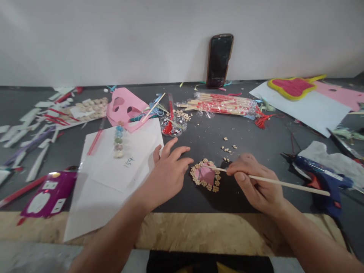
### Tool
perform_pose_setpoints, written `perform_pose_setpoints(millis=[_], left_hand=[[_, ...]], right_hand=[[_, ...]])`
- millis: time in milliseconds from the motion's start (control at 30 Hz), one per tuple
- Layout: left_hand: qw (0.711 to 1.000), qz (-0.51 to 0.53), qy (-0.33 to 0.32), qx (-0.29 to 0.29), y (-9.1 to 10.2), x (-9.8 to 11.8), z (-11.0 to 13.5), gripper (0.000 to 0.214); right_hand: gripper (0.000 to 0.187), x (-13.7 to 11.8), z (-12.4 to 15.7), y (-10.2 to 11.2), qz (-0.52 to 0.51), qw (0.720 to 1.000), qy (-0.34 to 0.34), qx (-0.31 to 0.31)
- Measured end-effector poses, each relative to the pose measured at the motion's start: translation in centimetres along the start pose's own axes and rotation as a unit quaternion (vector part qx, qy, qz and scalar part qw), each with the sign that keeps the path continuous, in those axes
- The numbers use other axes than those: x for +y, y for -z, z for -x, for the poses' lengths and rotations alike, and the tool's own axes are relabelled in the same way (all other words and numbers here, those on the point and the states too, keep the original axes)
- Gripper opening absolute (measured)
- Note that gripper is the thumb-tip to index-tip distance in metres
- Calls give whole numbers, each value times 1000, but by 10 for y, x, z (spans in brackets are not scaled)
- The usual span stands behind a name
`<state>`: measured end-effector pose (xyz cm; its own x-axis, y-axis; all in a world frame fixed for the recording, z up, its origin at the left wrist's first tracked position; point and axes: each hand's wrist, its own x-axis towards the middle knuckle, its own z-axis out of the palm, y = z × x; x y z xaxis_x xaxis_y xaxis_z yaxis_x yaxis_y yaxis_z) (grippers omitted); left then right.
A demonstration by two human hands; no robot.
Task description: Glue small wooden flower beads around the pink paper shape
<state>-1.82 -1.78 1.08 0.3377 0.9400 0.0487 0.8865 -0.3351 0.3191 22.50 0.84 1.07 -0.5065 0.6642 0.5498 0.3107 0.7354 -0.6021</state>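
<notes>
Pinched in my right hand is a thin wooden stick, its left tip over a pink craft piece. Small flower-shaped wooden pieces run around that pink piece's edge, and a dark line crosses its middle. My left hand is open just left of it, fingers spread, the fingertips close to its left rim. Whether they touch it, I cannot tell. Several tiny wooden bits lie loose on the dark table behind the pink piece.
White papers with a row of coloured beads lie left. A blue glue gun rests right, near scissors. Bundled sticks and a leaning phone stand behind. A purple piece is front left.
</notes>
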Motion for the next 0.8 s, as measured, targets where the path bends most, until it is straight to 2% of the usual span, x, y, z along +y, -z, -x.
perform_pose_setpoints(millis=[133, 267, 500, 667, 800], left_hand=[[1000, 11, 1, -8, -2, -4, 0, 36], [999, 18, 16, -24, -2, -4, 0, 24], [997, 37, 22, -65, 2, -7, 1, 4], [996, 53, 30, -72, 0, -6, 1, 30], [996, 45, 31, -65, -4, -4, 1, 38]], right_hand=[[18, -2, -1, -2, -15, 1000, 17, -20], [19, -6, -2, 0, -32, 999, 33, -30], [16, -8, 1, 6, -62, 998, 24, -10], [16, -4, 3, 7, -54, 998, 6, 20], [17, -4, 1, 5, -54, 998, 36, -15]])
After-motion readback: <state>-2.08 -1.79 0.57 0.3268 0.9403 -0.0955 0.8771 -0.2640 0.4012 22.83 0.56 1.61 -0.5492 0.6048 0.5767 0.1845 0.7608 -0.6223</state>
